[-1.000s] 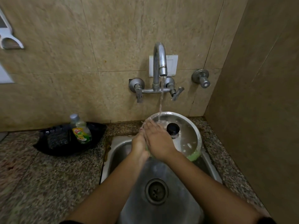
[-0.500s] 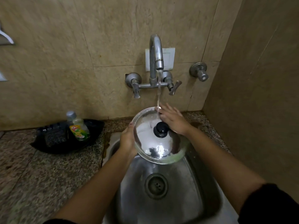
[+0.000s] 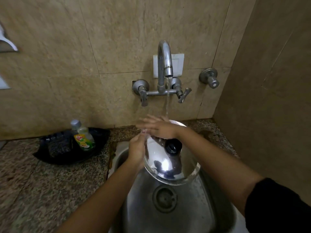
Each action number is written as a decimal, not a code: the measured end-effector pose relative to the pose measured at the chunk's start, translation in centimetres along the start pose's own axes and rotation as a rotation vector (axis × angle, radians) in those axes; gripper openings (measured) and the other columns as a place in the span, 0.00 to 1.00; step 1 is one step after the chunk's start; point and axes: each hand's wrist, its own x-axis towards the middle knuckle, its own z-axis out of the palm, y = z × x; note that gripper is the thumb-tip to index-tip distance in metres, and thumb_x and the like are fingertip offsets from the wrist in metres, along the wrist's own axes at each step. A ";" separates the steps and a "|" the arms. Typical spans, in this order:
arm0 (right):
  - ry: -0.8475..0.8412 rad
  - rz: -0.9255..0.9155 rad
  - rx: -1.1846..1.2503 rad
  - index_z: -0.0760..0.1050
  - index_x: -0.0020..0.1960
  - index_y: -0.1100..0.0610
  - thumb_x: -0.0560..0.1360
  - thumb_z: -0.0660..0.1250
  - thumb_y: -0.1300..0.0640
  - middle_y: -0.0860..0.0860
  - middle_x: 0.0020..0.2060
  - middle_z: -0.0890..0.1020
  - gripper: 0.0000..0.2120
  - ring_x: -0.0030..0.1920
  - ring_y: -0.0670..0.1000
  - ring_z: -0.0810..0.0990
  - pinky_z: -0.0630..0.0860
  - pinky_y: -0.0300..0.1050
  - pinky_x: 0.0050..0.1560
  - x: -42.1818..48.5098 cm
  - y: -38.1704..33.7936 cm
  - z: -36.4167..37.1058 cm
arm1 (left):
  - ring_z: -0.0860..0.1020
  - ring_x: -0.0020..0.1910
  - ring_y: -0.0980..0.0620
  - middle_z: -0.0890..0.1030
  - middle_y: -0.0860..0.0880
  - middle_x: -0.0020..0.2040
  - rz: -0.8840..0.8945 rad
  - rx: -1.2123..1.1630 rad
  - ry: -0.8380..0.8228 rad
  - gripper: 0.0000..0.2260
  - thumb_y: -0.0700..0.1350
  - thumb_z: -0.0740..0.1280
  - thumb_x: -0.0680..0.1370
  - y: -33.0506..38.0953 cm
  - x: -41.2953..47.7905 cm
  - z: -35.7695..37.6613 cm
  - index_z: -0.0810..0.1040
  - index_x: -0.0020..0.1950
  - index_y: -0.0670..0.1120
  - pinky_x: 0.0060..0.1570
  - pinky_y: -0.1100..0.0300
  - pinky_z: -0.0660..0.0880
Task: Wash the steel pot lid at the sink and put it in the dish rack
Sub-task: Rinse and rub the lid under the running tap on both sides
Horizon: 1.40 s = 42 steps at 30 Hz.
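Observation:
The steel pot lid (image 3: pixel 170 167) with its black knob (image 3: pixel 173 146) is held tilted over the sink (image 3: pixel 193 207), under the running tap (image 3: pixel 165 64). My left hand (image 3: pixel 137 150) grips the lid's left rim. My right hand (image 3: pixel 158 127) lies flat, fingers spread, on the lid's upper part where the water stream lands, blurred by motion. No dish rack is in view.
A dish soap bottle (image 3: pixel 83 136) and a dark scrubber (image 3: pixel 58 142) lie in a black tray (image 3: pixel 70 157) on the granite counter (image 3: pixel 42 190) left of the sink. A separate wall valve (image 3: pixel 209 78) sits to the tap's right. A tiled wall closes the right side.
The lid was lifted from leaning at the back of the sink and is now held under the stream. My right hand has slid leftward across its top.

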 end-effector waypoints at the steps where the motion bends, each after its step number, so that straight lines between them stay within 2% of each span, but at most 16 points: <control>1: 0.063 0.053 0.073 0.60 0.74 0.42 0.81 0.49 0.41 0.48 0.78 0.56 0.22 0.77 0.52 0.49 0.42 0.59 0.74 -0.3 0.6 0.1 | 0.77 0.37 0.50 0.80 0.47 0.36 0.017 0.012 0.029 0.12 0.47 0.60 0.80 -0.1 0.0 -0.1 0.79 0.43 0.44 0.40 0.59 0.75; 4: 0.462 0.490 0.281 0.69 0.70 0.44 0.81 0.53 0.45 0.56 0.70 0.70 0.19 0.69 0.57 0.66 0.62 0.55 0.69 -2.3 3.8 0.7 | 0.79 0.38 0.47 0.81 0.45 0.39 0.004 -0.047 0.140 0.14 0.51 0.60 0.80 -0.5 -0.2 -0.7 0.80 0.45 0.44 0.43 0.53 0.76; 6: 0.597 0.593 0.490 0.75 0.65 0.48 0.81 0.56 0.51 0.56 0.64 0.77 0.16 0.61 0.56 0.75 0.70 0.49 0.61 -3.2 4.9 1.4 | 0.82 0.44 0.44 0.83 0.43 0.45 -0.084 -0.096 0.078 0.17 0.54 0.60 0.79 -0.7 -0.2 -0.8 0.80 0.53 0.42 0.48 0.50 0.78; 10: 0.474 0.470 0.571 0.80 0.59 0.49 0.79 0.59 0.53 0.50 0.57 0.83 0.13 0.56 0.52 0.79 0.73 0.48 0.60 -2.6 3.8 0.7 | 0.82 0.49 0.43 0.85 0.43 0.49 -0.207 0.082 -0.166 0.20 0.61 0.60 0.77 0.5 -0.2 -0.5 0.80 0.55 0.46 0.49 0.48 0.78; 13: 0.285 0.184 0.331 0.80 0.59 0.47 0.78 0.62 0.51 0.44 0.47 0.82 0.13 0.53 0.48 0.76 0.71 0.51 0.60 -1.4 2.0 -0.8 | 0.77 0.31 0.48 0.78 0.42 0.34 -0.044 0.207 -0.163 0.14 0.53 0.61 0.79 1.2 0.5 0.0 0.79 0.47 0.43 0.33 0.55 0.76; 15: 0.332 0.122 0.262 0.79 0.61 0.46 0.79 0.62 0.50 0.42 0.42 0.76 0.13 0.51 0.46 0.72 0.68 0.49 0.57 -1.2 1.6 -0.9 | 0.74 0.29 0.51 0.76 0.47 0.31 0.061 0.223 -0.063 0.13 0.49 0.60 0.80 1.3 0.6 0.2 0.79 0.46 0.43 0.29 0.62 0.72; 18: 0.496 0.298 0.500 0.80 0.58 0.50 0.80 0.60 0.48 0.51 0.51 0.83 0.14 0.45 0.47 0.78 0.73 0.47 0.50 -2.9 2.7 -0.5 | 0.81 0.42 0.45 0.83 0.44 0.41 0.036 0.141 -0.008 0.15 0.51 0.59 0.81 0.7 0.5 -0.2 0.80 0.50 0.42 0.43 0.55 0.78; 20: 0.505 0.320 0.407 0.81 0.57 0.51 0.80 0.59 0.48 0.53 0.51 0.83 0.14 0.50 0.51 0.79 0.73 0.50 0.52 -3.6 3.0 -0.1 | 0.82 0.49 0.42 0.84 0.41 0.48 -0.078 0.117 -0.079 0.18 0.56 0.59 0.79 0.3 0.9 -0.4 0.80 0.54 0.43 0.53 0.48 0.78; 22: 0.454 0.212 0.197 0.78 0.61 0.47 0.80 0.59 0.47 0.52 0.47 0.79 0.15 0.53 0.52 0.73 0.68 0.49 0.51 -3.0 2.3 0.2 | 0.82 0.51 0.41 0.84 0.40 0.50 -0.076 0.148 -0.142 0.17 0.55 0.62 0.78 0.5 1.1 -0.4 0.81 0.55 0.43 0.56 0.46 0.77; 24: 0.426 0.117 0.114 0.74 0.65 0.42 0.80 0.58 0.46 0.50 0.45 0.73 0.16 0.52 0.49 0.67 0.62 0.47 0.50 -2.4 1.4 0.4 | 0.82 0.50 0.41 0.84 0.41 0.48 0.022 0.173 -0.141 0.14 0.53 0.65 0.77 0.4 1.4 -0.2 0.82 0.50 0.44 0.55 0.48 0.77; 27: 0.571 0.267 0.180 0.76 0.63 0.50 0.80 0.57 0.50 0.51 0.49 0.74 0.15 0.53 0.52 0.70 0.68 0.51 0.55 -3.2 2.6 1.3 | 0.81 0.42 0.45 0.83 0.44 0.43 0.053 0.181 0.007 0.14 0.52 0.61 0.79 0.6 0.4 0.0 0.81 0.47 0.44 0.43 0.54 0.77; 29: 0.670 0.433 0.153 0.72 0.68 0.52 0.82 0.54 0.52 0.53 0.61 0.76 0.17 0.63 0.55 0.71 0.67 0.52 0.63 -5.1 3.5 3.0 | 0.80 0.40 0.46 0.82 0.45 0.40 0.050 0.169 0.136 0.16 0.53 0.60 0.80 0.3 0.2 -0.4 0.80 0.47 0.42 0.42 0.55 0.76; 31: 0.657 0.465 0.133 0.62 0.75 0.53 0.82 0.49 0.50 0.52 0.73 0.67 0.22 0.73 0.53 0.63 0.59 0.53 0.72 -7.4 3.0 5.7 | 0.79 0.38 0.47 0.80 0.46 0.37 0.031 0.108 0.238 0.17 0.54 0.60 0.80 0.1 0.2 -1.0 0.79 0.43 0.42 0.44 0.54 0.76; 34: 0.663 0.318 0.071 0.56 0.77 0.53 0.81 0.45 0.49 0.48 0.76 0.58 0.25 0.77 0.48 0.52 0.54 0.55 0.75 -10.5 0.5 10.3 | 0.77 0.34 0.47 0.78 0.46 0.34 -0.004 0.028 0.328 0.18 0.53 0.59 0.80 0.0 0.6 -1.6 0.76 0.36 0.44 0.44 0.54 0.75; 39: 0.484 -0.122 -0.093 0.59 0.76 0.52 0.82 0.52 0.54 0.47 0.76 0.60 0.23 0.77 0.46 0.53 0.50 0.46 0.76 -9.5 -3.7 11.4 | 0.80 0.42 0.42 0.81 0.44 0.39 -0.036 0.022 0.350 0.19 0.55 0.58 0.80 -1.1 0.3 -1.2 0.79 0.43 0.42 0.48 0.52 0.77; 42: 0.465 -0.169 -0.060 0.60 0.75 0.52 0.82 0.53 0.53 0.46 0.76 0.61 0.22 0.77 0.45 0.52 0.49 0.45 0.76 -7.5 -5.4 10.4 | 0.82 0.40 0.45 0.83 0.43 0.39 0.031 0.047 0.279 0.20 0.54 0.57 0.80 -1.0 -0.4 -1.2 0.81 0.44 0.41 0.44 0.55 0.78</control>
